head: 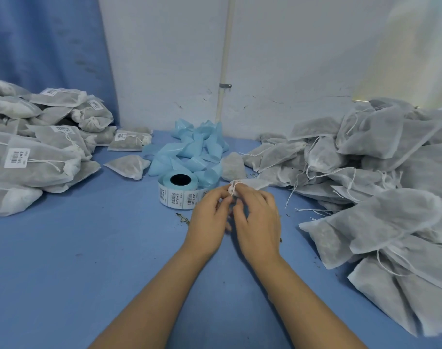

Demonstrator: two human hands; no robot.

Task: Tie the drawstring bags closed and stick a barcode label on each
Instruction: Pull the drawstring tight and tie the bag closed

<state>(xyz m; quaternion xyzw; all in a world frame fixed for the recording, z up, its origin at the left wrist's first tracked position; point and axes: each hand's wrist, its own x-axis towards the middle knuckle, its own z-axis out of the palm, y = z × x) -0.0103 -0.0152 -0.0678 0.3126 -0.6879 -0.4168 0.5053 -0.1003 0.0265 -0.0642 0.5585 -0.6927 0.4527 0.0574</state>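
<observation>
Blue tabletop, blue curtain left, white wall behind. At left, heap of grey fabric pouches carries barcode stickers, print unreadable. Centre: white barcode-label roll. Left hand, right hand together, pinching gathered neck of white non-woven drawstring bag just right of roll; long axis runs rightward. Unlabelled heap right

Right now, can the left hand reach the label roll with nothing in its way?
Probably yes: the label roll stands close beside the left hand, only bare table between. But that hand is pinching the bag, so it must let go first.
</observation>
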